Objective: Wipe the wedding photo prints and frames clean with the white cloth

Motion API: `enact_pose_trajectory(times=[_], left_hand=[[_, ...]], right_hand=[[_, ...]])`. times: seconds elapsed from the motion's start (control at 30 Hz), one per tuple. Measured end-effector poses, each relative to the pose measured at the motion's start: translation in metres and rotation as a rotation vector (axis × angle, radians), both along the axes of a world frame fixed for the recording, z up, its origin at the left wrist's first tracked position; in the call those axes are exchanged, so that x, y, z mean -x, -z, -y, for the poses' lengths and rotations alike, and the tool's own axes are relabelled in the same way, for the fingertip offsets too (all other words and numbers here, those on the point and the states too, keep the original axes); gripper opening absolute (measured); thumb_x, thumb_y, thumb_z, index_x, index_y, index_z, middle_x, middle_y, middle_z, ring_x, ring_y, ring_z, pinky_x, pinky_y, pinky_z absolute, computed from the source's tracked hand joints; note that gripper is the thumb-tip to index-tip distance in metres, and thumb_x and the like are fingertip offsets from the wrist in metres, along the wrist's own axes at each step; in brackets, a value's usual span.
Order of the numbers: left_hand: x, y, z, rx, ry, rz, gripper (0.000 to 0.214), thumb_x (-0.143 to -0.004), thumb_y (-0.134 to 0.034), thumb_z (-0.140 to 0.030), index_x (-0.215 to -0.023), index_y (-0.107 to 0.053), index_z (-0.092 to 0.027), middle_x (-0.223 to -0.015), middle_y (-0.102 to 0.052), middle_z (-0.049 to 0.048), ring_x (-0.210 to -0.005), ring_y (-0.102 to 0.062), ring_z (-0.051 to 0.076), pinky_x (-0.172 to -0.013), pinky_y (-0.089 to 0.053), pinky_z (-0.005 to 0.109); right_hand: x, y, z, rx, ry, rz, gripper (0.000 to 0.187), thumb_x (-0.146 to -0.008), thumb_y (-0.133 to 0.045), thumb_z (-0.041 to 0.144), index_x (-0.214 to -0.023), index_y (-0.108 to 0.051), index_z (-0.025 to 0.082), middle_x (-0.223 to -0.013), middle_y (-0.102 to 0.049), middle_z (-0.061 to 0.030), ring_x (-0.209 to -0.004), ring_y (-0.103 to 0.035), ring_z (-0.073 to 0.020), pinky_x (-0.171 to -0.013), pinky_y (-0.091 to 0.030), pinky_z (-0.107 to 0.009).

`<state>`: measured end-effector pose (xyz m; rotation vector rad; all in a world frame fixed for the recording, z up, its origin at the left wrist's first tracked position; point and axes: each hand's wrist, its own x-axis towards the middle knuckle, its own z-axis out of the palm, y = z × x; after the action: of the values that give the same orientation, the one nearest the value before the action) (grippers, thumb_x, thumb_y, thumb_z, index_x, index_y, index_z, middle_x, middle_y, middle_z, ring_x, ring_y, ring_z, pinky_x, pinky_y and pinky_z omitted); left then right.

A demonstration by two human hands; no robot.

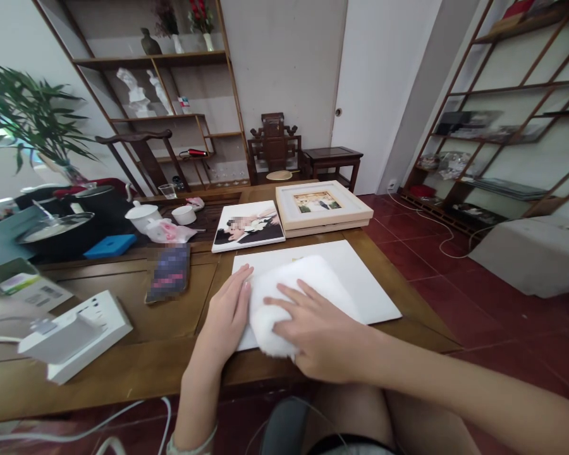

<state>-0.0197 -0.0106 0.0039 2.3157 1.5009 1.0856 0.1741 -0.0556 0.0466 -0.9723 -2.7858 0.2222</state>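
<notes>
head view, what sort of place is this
Probably a sitting room or tea room, in a home or a small studio: there is a carved wooden chair, a display shelf with white figures, and a broad wooden table.

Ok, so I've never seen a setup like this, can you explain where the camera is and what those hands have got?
Sure. There's no machine here, just a person's two bare hands. The single picture comes from a camera worn on that person's head, looking forward and down.

On the wooden table in front of them lies a flat white board. The left hand lies at its left edge. The right hand is spread over a fluffy white cloth on the board; whether it grips or only presses is hard to tell.

Just beyond the board are a photo panel and a framed picture. Over to the left are a white power strip and a flat blue object.
</notes>
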Motion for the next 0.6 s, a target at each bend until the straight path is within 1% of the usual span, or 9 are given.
enact_pose_trajectory(times=[0.07, 0.13, 0.2, 0.3, 0.37, 0.43, 0.5, 0.53, 0.6], left_hand=[[0.0, -0.002, 0.001, 0.0, 0.014, 0.007, 0.042, -0.093, -0.033, -0.034, -0.12, -0.055, -0.011, -0.129, -0.056, 0.014, -0.122, -0.051, 0.023, -0.105, -0.038, 0.039], [0.0, -0.003, 0.002, -0.005, 0.013, 0.035, 0.043, -0.093, -0.031, -0.034, -0.121, -0.055, -0.011, -0.13, -0.055, 0.0131, -0.122, -0.05, 0.022, -0.105, -0.038, 0.039], [0.0, -0.005, 0.003, -0.017, 0.007, 0.07, 0.045, -0.094, -0.03, -0.034, -0.121, -0.056, -0.011, -0.131, -0.055, 0.0128, -0.123, -0.05, 0.022, -0.105, -0.038, 0.038], [0.0, -0.006, 0.004, -0.028, -0.001, 0.077, 0.047, -0.093, -0.03, -0.036, -0.119, -0.058, -0.009, -0.128, -0.057, 0.0133, -0.121, -0.051, 0.022, -0.105, -0.038, 0.037], [-0.001, -0.005, 0.003, -0.005, -0.016, 0.055, 0.048, -0.093, -0.031, -0.037, -0.115, -0.061, -0.007, -0.122, -0.062, 0.0141, -0.116, -0.056, 0.023, -0.102, -0.041, 0.036], [-0.001, -0.003, 0.002, 0.036, -0.026, 0.023, 0.047, -0.092, -0.033, -0.037, -0.109, -0.065, -0.007, -0.116, -0.066, 0.0142, -0.111, -0.06, 0.024, -0.099, -0.044, 0.037], [-0.001, -0.001, 0.001, 0.061, -0.017, -0.012, 0.042, -0.091, -0.037, -0.036, -0.103, -0.068, -0.009, -0.113, -0.067, 0.0134, -0.108, -0.061, 0.025, -0.098, -0.045, 0.037], [0.0, 0.001, 0.0, 0.06, -0.013, -0.026, 0.04, -0.09, -0.04, -0.035, -0.101, -0.069, -0.01, -0.113, -0.067, 0.0131, -0.108, -0.061, 0.025, -0.098, -0.045, 0.038], [0.001, 0.003, -0.001, 0.046, -0.008, -0.042, 0.036, -0.088, -0.044, -0.033, -0.098, -0.07, -0.011, -0.113, -0.067, 0.0128, -0.109, -0.061, 0.025, -0.099, -0.045, 0.038]], right_hand=[[0.007, 0.003, -0.018, -0.046, 0.048, 0.004, 0.038, -0.076, -0.05, 0.017, -0.112, -0.061, 0.013, -0.138, -0.043, -0.0172, -0.132, -0.025, -0.0395, -0.103, -0.019, -0.063], [0.014, 0.004, -0.029, -0.085, 0.018, 0.001, 0.037, -0.075, -0.051, 0.017, -0.111, -0.062, 0.013, -0.134, -0.048, -0.017, -0.131, -0.027, -0.0397, -0.102, -0.019, -0.064], [0.015, 0.002, -0.032, -0.095, -0.083, -0.006, 0.035, -0.074, -0.052, 0.015, -0.107, -0.062, 0.014, -0.129, -0.053, -0.0151, -0.129, -0.031, -0.0372, -0.103, -0.021, -0.062], [0.004, -0.005, -0.022, -0.05, -0.262, 0.002, 0.028, -0.072, -0.052, 0.013, -0.098, -0.064, 0.015, -0.114, -0.062, -0.014, -0.13, -0.033, -0.0317, -0.106, -0.021, -0.055], [-0.008, -0.01, -0.015, 0.011, -0.312, 0.013, 0.025, -0.073, -0.053, 0.014, -0.096, -0.064, 0.014, -0.111, -0.063, -0.016, -0.131, -0.032, -0.0286, -0.108, -0.021, -0.049], [-0.021, -0.016, -0.012, 0.084, -0.26, 0.023, 0.024, -0.075, -0.053, 0.016, -0.096, -0.063, 0.013, -0.114, -0.061, -0.0173, -0.127, -0.039, -0.0284, -0.106, -0.027, -0.045], [-0.032, -0.021, -0.016, 0.142, -0.129, 0.039, 0.02, -0.082, -0.05, 0.021, -0.096, -0.062, 0.014, -0.109, -0.062, -0.0174, -0.114, -0.051, -0.0302, -0.096, -0.038, -0.043], [-0.036, -0.023, -0.02, 0.159, -0.05, 0.043, 0.022, -0.086, -0.046, 0.026, -0.096, -0.061, 0.014, -0.104, -0.063, -0.0169, -0.106, -0.056, -0.0307, -0.089, -0.043, -0.042], [-0.041, -0.024, -0.032, 0.167, 0.092, 0.033, 0.033, -0.092, -0.037, 0.038, -0.098, -0.058, 0.014, -0.094, -0.064, -0.0164, -0.09, -0.061, -0.0305, -0.076, -0.047, -0.04]])
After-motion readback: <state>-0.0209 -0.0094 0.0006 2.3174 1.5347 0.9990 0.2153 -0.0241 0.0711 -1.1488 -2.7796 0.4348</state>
